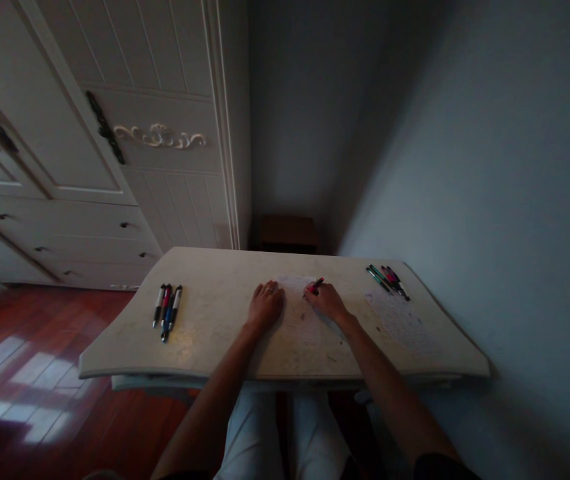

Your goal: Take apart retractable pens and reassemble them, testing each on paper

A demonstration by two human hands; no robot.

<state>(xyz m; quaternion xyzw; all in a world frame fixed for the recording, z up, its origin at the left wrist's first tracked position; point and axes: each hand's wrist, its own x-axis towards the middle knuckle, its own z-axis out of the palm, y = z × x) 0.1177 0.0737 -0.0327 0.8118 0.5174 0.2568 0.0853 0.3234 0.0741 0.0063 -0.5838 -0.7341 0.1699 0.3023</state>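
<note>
In the middle of the pale table (215, 307), a thin sheet of paper (301, 328) lies flat between my hands. My left hand (266, 304) rests palm down at the sheet's left edge, fingers laid out, with a ring showing on one of them. With my right hand (327, 301) I grip a red pen (318, 284), its upper end sticking out above the fingers. That hand sits over the right side of the sheet, near its top. The pen's tip is too small to make out. Faint marks on the paper cannot be read.
Several pens (167, 310) lie together at the table's left. More pens (387, 280) lie at the back right, above a sheet covered in handwriting (402, 323). A white wardrobe (165, 193) stands beyond the left side; a wall (489, 200) borders the right.
</note>
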